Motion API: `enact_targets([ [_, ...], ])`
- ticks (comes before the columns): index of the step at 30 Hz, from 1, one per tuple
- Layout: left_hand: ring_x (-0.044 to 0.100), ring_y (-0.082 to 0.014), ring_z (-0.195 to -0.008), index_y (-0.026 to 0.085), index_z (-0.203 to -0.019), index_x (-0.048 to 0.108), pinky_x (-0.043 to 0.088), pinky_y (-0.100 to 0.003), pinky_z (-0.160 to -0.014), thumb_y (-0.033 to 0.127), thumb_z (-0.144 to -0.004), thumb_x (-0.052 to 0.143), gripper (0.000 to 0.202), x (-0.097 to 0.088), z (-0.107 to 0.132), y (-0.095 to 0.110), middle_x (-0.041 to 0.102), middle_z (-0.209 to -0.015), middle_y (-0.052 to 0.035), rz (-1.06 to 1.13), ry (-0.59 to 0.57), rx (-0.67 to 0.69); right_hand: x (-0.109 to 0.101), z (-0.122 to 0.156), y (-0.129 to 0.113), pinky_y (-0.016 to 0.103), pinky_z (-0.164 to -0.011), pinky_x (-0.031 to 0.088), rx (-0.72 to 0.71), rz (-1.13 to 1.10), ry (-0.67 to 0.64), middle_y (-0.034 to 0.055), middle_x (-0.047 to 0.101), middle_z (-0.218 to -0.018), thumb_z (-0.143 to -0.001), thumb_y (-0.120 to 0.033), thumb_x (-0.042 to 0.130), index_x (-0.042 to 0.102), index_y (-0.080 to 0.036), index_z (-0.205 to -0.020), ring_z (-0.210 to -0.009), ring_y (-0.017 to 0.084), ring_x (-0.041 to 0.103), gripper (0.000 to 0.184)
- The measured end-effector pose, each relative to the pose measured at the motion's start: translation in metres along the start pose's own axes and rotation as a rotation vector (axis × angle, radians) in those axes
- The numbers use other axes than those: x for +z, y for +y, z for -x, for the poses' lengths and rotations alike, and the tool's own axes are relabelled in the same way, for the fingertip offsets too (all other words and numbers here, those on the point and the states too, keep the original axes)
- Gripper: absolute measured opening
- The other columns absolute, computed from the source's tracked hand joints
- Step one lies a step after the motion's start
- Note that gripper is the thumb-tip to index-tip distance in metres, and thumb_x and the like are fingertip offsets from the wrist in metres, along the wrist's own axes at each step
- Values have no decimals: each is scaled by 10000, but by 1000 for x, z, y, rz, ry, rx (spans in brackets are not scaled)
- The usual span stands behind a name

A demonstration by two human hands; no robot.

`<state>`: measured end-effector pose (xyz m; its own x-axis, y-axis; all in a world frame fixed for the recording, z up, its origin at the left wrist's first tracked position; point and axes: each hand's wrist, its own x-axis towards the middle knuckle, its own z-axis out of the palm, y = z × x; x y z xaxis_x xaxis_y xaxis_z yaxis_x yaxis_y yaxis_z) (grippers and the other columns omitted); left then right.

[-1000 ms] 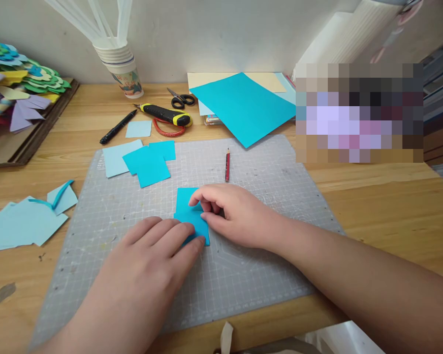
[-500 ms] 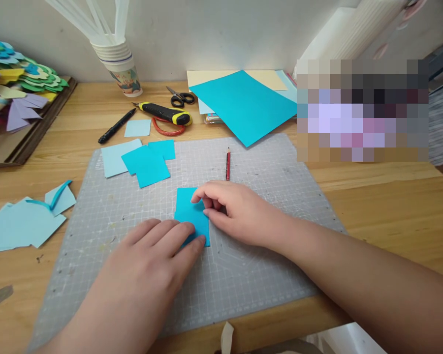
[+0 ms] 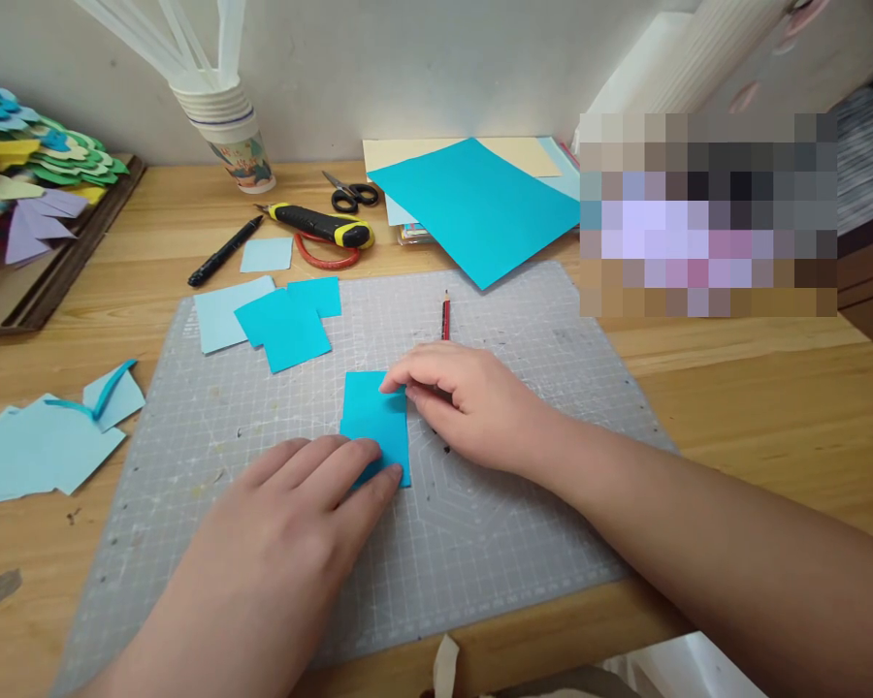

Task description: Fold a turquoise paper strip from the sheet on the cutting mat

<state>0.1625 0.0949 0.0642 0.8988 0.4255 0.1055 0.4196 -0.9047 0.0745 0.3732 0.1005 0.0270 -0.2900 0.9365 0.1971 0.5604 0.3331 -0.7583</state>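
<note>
Bright blue paper pieces (image 3: pixel 373 417), which look overlapped with edges slightly offset, lie on the grey cutting mat (image 3: pixel 509 543). My left hand (image 3: pixel 312 504) is closed over their lower part, fingertips and thumb pressing them to the mat. At the upper right edge of the same blue paper, my right hand (image 3: pixel 458 397) has its fingers curled, the index fingertip over the paper and the thumb beside its edge. A red and black pencil (image 3: pixel 446 316) lies just beyond my right hand. More blue squares (image 3: pixel 291 330) lie up and to the left.
Light blue paper pieces (image 3: pixel 44 451) lie at the left. Behind the mat are a black pen (image 3: pixel 225 250), a yellow-black utility knife (image 3: pixel 320 225), scissors (image 3: pixel 349 192) and a large blue sheet (image 3: pixel 480 213). A stack of paper cups (image 3: pixel 240 150) holds white straws.
My right hand has slid slightly upward along the right edge of the blue paper. My left hand stays pressed on the paper. The whole view has shifted a little.
</note>
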Motion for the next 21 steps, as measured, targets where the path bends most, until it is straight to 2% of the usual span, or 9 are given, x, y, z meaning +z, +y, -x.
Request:
enact_targets([
  [10,637,-234,-803,192,-970,683,522,-399,-703,-41,-746,344,468,-2,-1,0,690,-961,-68,18,-12,-18,-2,-1,1,306,-851,446,-11,-1,-39,36,687,-986,-836,-6,474,654,-172,-957,-952,156,603,273],
  [14,632,-224,-774,194,-965,686,521,-390,-691,-45,-737,343,476,-2,-3,0,693,-940,-65,14,-3,-13,-2,-2,1,313,-831,436,-5,10,-62,40,667,-976,-837,-56,550,645,-172,-973,-930,165,585,202],
  [17,636,-233,-778,187,-967,688,523,-398,-680,-42,-739,348,470,-2,-3,2,693,-933,-72,17,-13,-16,0,-3,2,323,-832,428,-42,48,-66,42,648,-967,-843,-91,597,637,-173,-978,-902,167,567,163],
  [21,638,-241,-774,180,-968,689,522,-413,-680,-41,-746,347,464,-2,-3,2,689,-931,-77,28,-22,-14,3,-4,4,327,-850,421,-82,75,-62,45,639,-970,-835,-65,598,638,-163,-966,-901,163,559,169],
])
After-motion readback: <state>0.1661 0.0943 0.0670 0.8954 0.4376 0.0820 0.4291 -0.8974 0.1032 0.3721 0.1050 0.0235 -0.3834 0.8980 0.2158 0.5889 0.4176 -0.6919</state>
